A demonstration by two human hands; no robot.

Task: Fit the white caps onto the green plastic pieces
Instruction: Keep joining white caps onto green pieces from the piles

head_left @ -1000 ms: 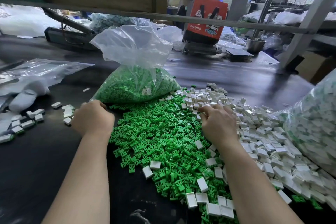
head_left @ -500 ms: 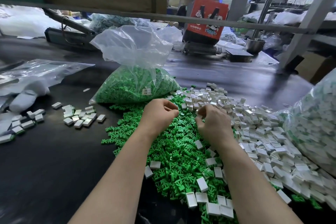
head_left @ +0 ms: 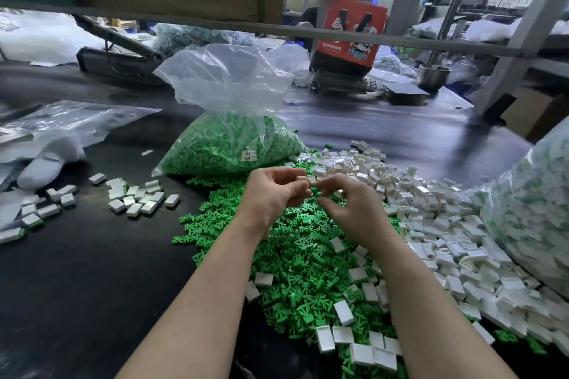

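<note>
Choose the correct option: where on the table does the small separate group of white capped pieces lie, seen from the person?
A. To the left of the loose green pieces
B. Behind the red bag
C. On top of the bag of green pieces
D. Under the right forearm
A: the small group of white capped pieces lies on the dark table, to the left of the loose green pieces and apart from them.

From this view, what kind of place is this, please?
Probably a small factory assembly bench: loose green plastic pieces and white caps lie heaped, beside a bulk bag of green parts.
</note>
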